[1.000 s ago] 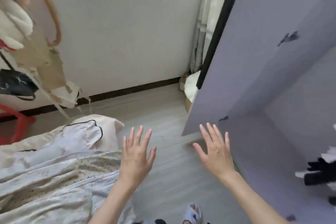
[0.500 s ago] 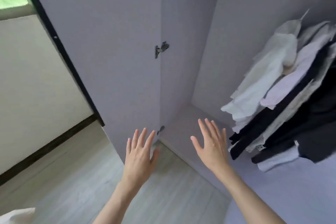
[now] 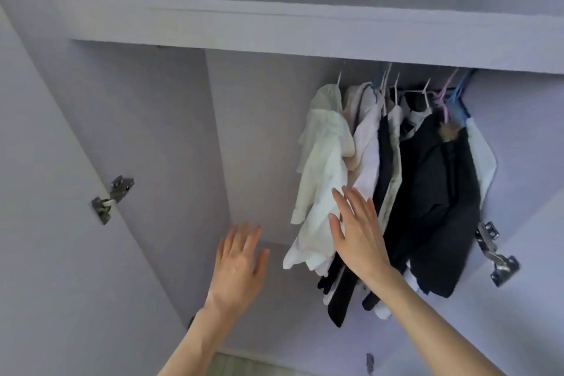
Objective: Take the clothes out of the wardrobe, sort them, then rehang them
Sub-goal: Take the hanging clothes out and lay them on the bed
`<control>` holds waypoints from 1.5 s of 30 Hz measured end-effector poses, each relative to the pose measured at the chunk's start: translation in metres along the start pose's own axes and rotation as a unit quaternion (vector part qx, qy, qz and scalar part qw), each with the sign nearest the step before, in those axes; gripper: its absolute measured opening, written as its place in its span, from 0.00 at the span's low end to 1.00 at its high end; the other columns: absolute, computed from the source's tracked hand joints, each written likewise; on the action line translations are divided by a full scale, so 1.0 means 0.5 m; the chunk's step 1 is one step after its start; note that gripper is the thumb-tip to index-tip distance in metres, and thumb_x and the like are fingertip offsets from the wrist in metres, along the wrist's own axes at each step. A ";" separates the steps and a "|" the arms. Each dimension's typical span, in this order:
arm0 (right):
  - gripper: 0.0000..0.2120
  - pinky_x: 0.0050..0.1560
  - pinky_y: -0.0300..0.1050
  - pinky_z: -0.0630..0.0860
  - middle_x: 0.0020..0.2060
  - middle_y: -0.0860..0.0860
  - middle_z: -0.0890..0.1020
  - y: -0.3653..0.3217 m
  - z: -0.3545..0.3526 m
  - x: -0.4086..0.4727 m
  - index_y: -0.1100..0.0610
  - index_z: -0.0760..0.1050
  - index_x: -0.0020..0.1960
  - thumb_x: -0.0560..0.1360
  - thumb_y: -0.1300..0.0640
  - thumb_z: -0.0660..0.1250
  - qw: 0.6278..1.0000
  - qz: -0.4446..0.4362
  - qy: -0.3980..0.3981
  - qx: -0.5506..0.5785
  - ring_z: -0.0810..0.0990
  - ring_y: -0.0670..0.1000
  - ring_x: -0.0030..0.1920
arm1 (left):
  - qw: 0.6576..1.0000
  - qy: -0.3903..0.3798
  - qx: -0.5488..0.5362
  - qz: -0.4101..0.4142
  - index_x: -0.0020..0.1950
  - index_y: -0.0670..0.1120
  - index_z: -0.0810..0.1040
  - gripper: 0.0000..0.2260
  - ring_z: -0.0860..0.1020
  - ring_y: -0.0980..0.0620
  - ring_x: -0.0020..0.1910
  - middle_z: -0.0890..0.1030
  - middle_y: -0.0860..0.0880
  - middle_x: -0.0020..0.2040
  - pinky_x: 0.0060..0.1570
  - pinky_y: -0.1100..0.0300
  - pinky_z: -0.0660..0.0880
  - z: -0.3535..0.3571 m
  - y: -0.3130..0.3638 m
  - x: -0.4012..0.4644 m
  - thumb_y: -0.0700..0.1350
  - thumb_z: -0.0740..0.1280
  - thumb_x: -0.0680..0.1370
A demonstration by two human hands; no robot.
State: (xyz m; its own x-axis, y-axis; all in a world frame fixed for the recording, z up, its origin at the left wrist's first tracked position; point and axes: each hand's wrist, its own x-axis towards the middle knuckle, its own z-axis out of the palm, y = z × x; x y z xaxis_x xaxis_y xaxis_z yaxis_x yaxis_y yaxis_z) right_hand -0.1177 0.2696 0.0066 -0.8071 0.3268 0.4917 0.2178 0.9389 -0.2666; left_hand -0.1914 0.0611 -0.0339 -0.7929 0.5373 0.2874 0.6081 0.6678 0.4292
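Clothes (image 3: 387, 180) hang bunched at the right end of the open wardrobe (image 3: 146, 137), under its shelf (image 3: 274, 27). The right hand (image 3: 357, 232) is raised in front of them, fingers straight and spread, gripping nothing; whether it touches the white shirt (image 3: 320, 174) I cannot tell. The left hand (image 3: 236, 265) is also spread flat and empty, lower and to the left, clear of the garments. This looks like the first step, reaching in to take garments out. Next, a hand must rise to the hangers (image 3: 427, 91) and lift a hook off its support, which the shelf hides. The dark garments (image 3: 433, 192) are packed tight against the white ones, so hooks may tangle. Door hinges (image 3: 111, 198) jut out at both sides.
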 end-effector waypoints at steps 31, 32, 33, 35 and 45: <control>0.28 0.67 0.51 0.68 0.75 0.54 0.50 0.235 -0.028 0.233 0.63 0.53 0.74 0.78 0.64 0.59 1.000 0.025 0.016 -0.012 0.54 0.53 0.75 | 0.992 0.026 -0.116 0.029 0.67 0.37 0.68 0.18 0.68 0.42 0.59 0.73 0.39 0.60 0.58 0.51 0.66 0.076 0.250 0.522 0.38 0.61 0.77; 0.27 0.68 0.51 0.67 0.75 0.54 0.49 0.235 -0.025 0.234 0.63 0.52 0.74 0.78 0.63 0.58 0.999 0.024 0.019 -0.010 0.54 0.53 0.75 | 0.990 0.031 -0.135 0.034 0.66 0.36 0.69 0.18 0.68 0.42 0.59 0.73 0.39 0.59 0.58 0.51 0.66 0.075 0.247 0.523 0.37 0.61 0.77; 0.26 0.68 0.51 0.68 0.75 0.54 0.50 0.235 -0.023 0.234 0.63 0.52 0.74 0.79 0.62 0.57 0.999 0.025 0.024 -0.011 0.54 0.53 0.74 | 0.987 0.036 -0.152 0.037 0.65 0.35 0.69 0.17 0.69 0.42 0.58 0.74 0.39 0.59 0.58 0.50 0.66 0.073 0.246 0.525 0.36 0.61 0.77; 0.25 0.66 0.51 0.70 0.75 0.54 0.52 0.237 -0.017 0.235 0.64 0.54 0.74 0.79 0.58 0.52 0.999 0.027 0.034 -0.021 0.58 0.53 0.74 | 0.980 0.056 -0.189 0.033 0.64 0.35 0.71 0.15 0.69 0.42 0.57 0.74 0.39 0.57 0.57 0.52 0.66 0.064 0.247 0.528 0.35 0.60 0.77; 0.24 0.70 0.56 0.59 0.72 0.58 0.63 0.231 -0.012 0.243 0.61 0.65 0.70 0.77 0.54 0.50 0.995 0.027 0.081 -0.053 0.57 0.55 0.73 | 0.953 0.109 -0.282 0.010 0.60 0.38 0.73 0.11 0.73 0.47 0.49 0.73 0.47 0.50 0.46 0.60 0.67 0.040 0.232 0.479 0.38 0.61 0.78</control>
State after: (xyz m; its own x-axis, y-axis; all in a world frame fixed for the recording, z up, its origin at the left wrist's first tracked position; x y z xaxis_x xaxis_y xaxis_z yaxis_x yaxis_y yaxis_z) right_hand -0.1874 0.4183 0.0408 -0.6958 0.3823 0.6080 0.3220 0.9228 -0.2116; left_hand -0.3102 0.2776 0.0676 -0.8081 0.3864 0.4447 0.5543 0.2431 0.7960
